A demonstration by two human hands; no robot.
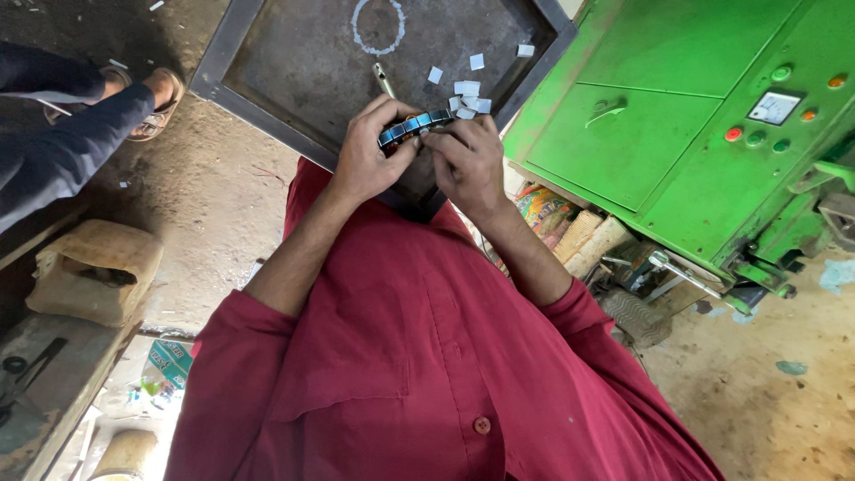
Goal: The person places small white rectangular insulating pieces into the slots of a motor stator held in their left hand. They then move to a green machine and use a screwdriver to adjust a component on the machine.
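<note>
Both my hands are raised over the near corner of a dark metal tray table [294, 71]. My left hand [367, 151] and my right hand [468, 156] together grip a dark ring with blue-grey segments [415, 125], the left at its left end, the right fingers pressing on its right end. Several small pale rectangular pieces [468, 96] lie loose on the tray just beyond my fingers. A thin metal tool [384, 80] rests on the tray above my left hand. My red shirt sleeves are rolled to the elbows.
A green machine cabinet [704, 116] with round buttons and a small dial stands at the right. Another person's dark sleeve [62, 151] and sandalled feet [151, 93] are at the left. A tan block [93, 267] sits on a bench lower left. Packets and scraps [570, 227] lie below the machine.
</note>
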